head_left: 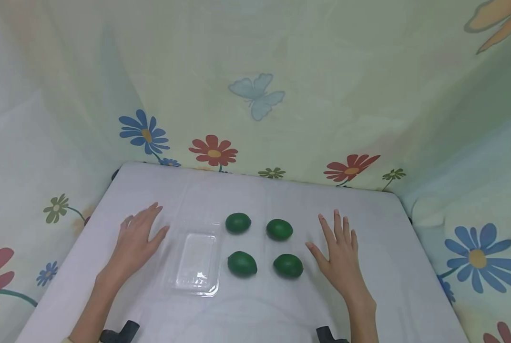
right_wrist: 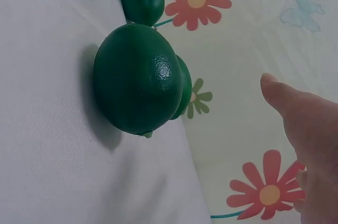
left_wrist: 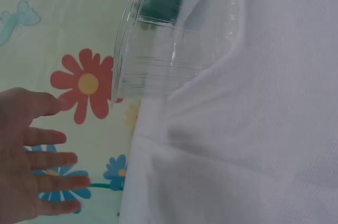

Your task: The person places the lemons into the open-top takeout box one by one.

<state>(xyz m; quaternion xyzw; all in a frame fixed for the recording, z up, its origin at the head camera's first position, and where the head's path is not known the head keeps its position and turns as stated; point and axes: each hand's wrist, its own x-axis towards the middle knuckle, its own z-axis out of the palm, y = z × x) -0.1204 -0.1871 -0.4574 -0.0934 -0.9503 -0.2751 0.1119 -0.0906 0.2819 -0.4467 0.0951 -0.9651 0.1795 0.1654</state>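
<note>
Fingers (head_left: 338,226) of the R hand (head_left: 342,267) are spread & nearly straight, gripping nothing; L fingers (head_left: 145,220) likewise extended, L hand (head_left: 133,245) holding nothing either. Both hands appear raised over the white cloth (head_left: 255,317), backs toward the head cam, forearms (head_left: 360,314) reaching in from the near side, one each side of the objects. Just inboard of the L hand: clear plastic container (head_left: 197,262), touched by neither hand; can't tell re: lid. Btwn container & R hand, 4 limes in a rough 2x2: near-right lime (head_left: 288,266) closest to R hand, w/ a gap; near-left lime (head_left: 242,264) & far-left lime (head_left: 238,223) just beside container; far-right lime (head_left: 279,229) completes the set. Progress, judging by layout: approx. nil. 0 of 4 limes inside container (green seen in L wrist view shows thru its clear wall), all 4 loose on cloth; all handling seems left. Beyond: floral curtain (head_left: 302,133).
</note>
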